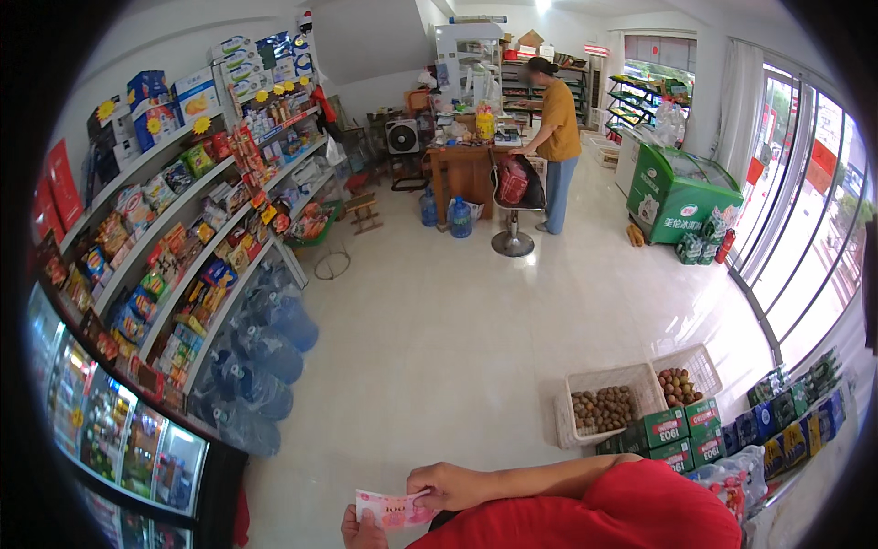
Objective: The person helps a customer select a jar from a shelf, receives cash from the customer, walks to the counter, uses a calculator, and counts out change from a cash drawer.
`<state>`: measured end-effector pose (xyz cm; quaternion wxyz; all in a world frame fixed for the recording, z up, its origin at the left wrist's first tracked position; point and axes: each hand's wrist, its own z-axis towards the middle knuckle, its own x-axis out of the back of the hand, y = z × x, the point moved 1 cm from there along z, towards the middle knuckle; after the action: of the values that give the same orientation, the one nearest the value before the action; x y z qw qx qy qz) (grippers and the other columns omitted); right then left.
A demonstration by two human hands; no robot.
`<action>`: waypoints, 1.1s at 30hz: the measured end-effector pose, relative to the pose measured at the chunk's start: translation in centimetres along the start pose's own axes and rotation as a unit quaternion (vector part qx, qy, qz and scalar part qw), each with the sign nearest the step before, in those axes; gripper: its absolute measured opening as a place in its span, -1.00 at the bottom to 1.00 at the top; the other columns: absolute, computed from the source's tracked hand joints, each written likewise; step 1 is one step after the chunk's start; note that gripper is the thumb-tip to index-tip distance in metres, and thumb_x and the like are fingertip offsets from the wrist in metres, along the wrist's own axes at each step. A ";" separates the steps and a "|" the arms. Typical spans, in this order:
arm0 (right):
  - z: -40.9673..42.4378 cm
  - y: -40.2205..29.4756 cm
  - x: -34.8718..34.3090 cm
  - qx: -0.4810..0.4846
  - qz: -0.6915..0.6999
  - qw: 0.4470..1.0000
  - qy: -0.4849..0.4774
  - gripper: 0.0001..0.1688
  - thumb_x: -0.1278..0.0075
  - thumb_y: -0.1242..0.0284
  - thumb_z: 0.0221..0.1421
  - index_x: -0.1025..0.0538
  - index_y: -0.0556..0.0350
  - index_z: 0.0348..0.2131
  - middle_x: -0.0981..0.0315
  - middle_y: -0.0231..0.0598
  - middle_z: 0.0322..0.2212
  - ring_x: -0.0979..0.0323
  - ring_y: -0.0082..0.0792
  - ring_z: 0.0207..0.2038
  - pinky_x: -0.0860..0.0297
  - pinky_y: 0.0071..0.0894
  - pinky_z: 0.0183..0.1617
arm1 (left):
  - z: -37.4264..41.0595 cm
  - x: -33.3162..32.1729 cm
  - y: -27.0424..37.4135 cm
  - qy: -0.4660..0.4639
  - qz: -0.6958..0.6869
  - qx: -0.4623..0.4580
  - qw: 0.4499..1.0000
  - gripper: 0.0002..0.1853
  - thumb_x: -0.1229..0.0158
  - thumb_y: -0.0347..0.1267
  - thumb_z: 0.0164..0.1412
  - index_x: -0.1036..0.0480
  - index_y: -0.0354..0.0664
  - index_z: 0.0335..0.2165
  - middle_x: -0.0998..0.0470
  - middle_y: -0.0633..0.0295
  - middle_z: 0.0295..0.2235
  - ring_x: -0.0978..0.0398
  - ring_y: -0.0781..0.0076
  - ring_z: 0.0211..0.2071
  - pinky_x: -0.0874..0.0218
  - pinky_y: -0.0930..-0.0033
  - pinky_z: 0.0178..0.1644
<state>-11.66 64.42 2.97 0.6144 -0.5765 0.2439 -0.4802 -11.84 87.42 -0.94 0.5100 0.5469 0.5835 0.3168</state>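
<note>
A pink banknote [392,510] is stretched between my two hands at the bottom of the head view. My left hand [363,532] pinches its left end, with the thumb lying over the face of the note. The fingers of my right hand [446,486] grip the opposite end, and my bare right forearm runs out to a red sleeve [590,511]. The lower part of my left hand is cut off by the picture's edge.
Snack shelves [185,254], wrapped water jugs [264,370] and a glass-door fridge [116,439] line the left. Right are crates of round produce [603,410], stacked drink cartons [686,436] and a green freezer [686,199]. Ahead, a person [559,137] stands by a wooden counter [461,175] and swivel chair [513,243].
</note>
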 end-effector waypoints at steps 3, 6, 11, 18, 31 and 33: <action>4.8 1.3 5.7 0.001 -0.011 0.999 0.047 -0.85 0.04 0.57 -0.06 -0.38 0.26 -0.39 -0.32 -0.22 -0.49 -0.31 -0.45 -0.43 -0.26 -0.50 -0.39 | 8.3 -2.1 2.1 -0.032 -0.035 -0.053 0.997 -0.80 0.13 -0.50 0.15 -0.28 -0.34 -0.22 -0.42 0.19 -0.33 -0.38 0.49 -0.31 -0.20 0.42 -0.18; 7.1 2.4 10.8 -0.069 0.050 0.989 0.124 -0.89 0.06 0.50 0.03 -0.39 0.22 -0.42 -0.32 -0.31 -0.53 -0.28 -0.56 -0.49 -0.25 -0.54 -0.43 | 14.5 -6.8 5.9 -0.123 -0.024 -0.053 0.991 -0.84 0.17 -0.54 0.14 -0.28 -0.35 -0.27 -0.42 0.17 -0.34 -0.38 0.50 -0.28 -0.18 0.40 -0.12; 9.9 4.4 19.3 -0.075 0.074 0.968 0.228 -0.85 0.01 0.45 0.03 -0.40 0.19 -0.44 -0.32 -0.46 -0.59 -0.18 -0.73 -0.60 -0.14 -0.66 -0.58 | 25.6 -11.1 8.8 -0.237 0.050 -0.036 0.970 -0.87 0.12 -0.56 0.10 -0.33 -0.32 -0.34 -0.46 0.20 -0.36 -0.39 0.57 -0.36 -0.20 0.50 -0.20; 14.8 9.2 31.8 -0.134 0.119 0.929 0.323 -0.86 -0.03 0.46 0.00 -0.40 0.16 -0.46 -0.33 -0.51 -0.61 -0.19 -0.78 -0.60 -0.13 -0.72 -0.58 | 39.3 -19.3 11.5 -0.288 0.085 -0.055 0.952 -0.85 0.05 -0.54 0.08 -0.34 -0.32 -0.31 -0.47 0.26 -0.36 -0.39 0.59 -0.34 -0.18 0.51 -0.19; 30.4 17.1 51.5 -0.143 0.298 0.921 0.205 -0.63 0.03 0.46 0.04 -0.36 0.21 -0.13 -0.41 -0.35 -0.28 -0.35 -0.59 -0.26 -0.30 -0.56 -0.16 | 62.9 -26.5 17.4 -0.207 0.142 -0.138 0.958 -0.74 0.09 -0.39 0.17 -0.32 -0.32 -0.18 -0.42 0.29 -0.37 -0.35 0.55 -0.40 -0.22 0.51 -0.36; 32.3 18.1 54.6 -0.137 0.273 0.922 0.236 -0.65 0.01 0.45 0.02 -0.39 0.24 -0.17 -0.42 -0.34 -0.29 -0.36 -0.56 -0.24 -0.30 -0.55 -0.11 | 66.6 -28.2 18.7 -0.223 0.144 -0.137 0.954 -0.73 0.09 -0.40 0.18 -0.32 -0.33 -0.18 -0.42 0.29 -0.37 -0.35 0.55 -0.40 -0.22 0.51 -0.36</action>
<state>44.42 29.87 6.73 0.5610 -0.4359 0.5935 -0.3781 53.46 51.57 4.78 0.6462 0.6067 0.3212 0.3335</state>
